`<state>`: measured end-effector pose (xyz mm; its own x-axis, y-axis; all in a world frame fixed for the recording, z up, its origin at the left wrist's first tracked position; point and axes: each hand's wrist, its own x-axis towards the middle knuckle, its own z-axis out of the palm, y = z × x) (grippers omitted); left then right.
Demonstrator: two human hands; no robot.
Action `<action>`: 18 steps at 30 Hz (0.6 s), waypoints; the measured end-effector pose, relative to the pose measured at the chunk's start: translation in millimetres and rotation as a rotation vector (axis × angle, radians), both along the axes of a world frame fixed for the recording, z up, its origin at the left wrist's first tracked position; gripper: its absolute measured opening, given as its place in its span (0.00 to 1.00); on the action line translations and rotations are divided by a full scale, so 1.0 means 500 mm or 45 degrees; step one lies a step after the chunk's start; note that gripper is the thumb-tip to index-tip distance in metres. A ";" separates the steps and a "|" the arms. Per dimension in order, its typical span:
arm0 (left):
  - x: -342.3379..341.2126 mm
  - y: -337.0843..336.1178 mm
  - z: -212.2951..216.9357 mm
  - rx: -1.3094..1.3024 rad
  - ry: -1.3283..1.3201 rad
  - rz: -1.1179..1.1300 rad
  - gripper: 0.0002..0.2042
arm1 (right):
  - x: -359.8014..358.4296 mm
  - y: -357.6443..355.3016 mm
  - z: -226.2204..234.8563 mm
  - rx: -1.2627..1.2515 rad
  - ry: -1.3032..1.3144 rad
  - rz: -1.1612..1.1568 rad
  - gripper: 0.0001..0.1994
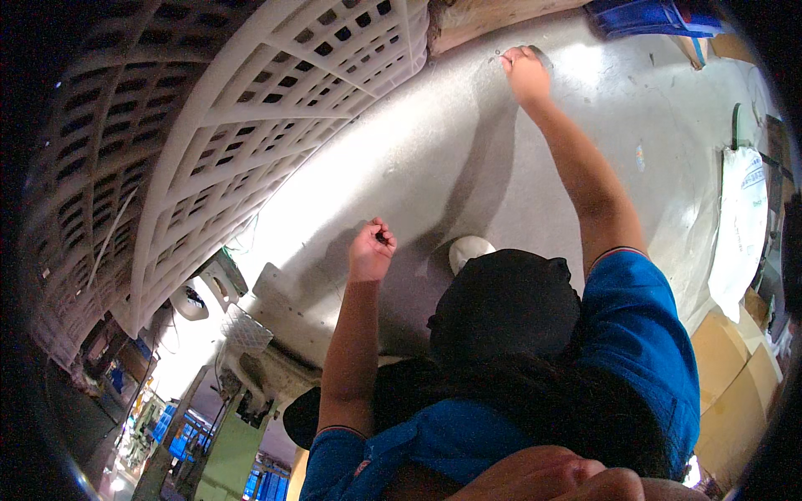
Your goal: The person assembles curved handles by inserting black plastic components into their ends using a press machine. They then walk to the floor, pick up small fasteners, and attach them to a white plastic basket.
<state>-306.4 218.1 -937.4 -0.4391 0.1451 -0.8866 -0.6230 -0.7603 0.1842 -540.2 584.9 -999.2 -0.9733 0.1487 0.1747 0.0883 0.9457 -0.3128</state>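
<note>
My left hand (pixel 373 250) hangs above the grey floor (pixel 551 184) with its fingers curled in. A small dark spot shows between them; I cannot tell whether it is a thing or shadow. Farther off, at the end of an outstretched arm, my right hand (pixel 526 73) is closed, low over the floor or touching it. What its fingers hold, if anything, is hidden. Tiny specks lie on the floor beside its fingertips. Between my arms is a black rounded shape (pixel 505 305), with a pale rounded thing (pixel 470 250) partly hidden behind it.
Large white slatted plastic crates (pixel 225 159) rise along the left. A blue bin (pixel 652 17) and a brown edge (pixel 493 18) stand at the far side. To the right lie a white sack (pixel 741 225) and cardboard (pixel 735 367). Cluttered racks with blue bins are at lower left.
</note>
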 end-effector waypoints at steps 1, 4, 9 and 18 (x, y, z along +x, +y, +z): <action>0.001 0.006 -0.003 0.001 -0.006 -0.001 0.04 | 0.006 -0.008 -0.004 -0.027 0.042 -0.053 0.09; 0.007 0.009 -0.007 0.069 0.040 0.032 0.04 | 0.005 -0.024 0.005 -0.250 -0.084 -0.291 0.09; -0.020 0.043 -0.002 0.106 0.074 0.014 0.04 | 0.018 -0.047 0.017 -0.554 -0.175 -0.280 0.07; -0.173 0.166 0.044 0.213 0.235 0.140 0.09 | 0.199 -0.251 0.157 -1.173 -0.307 0.400 0.04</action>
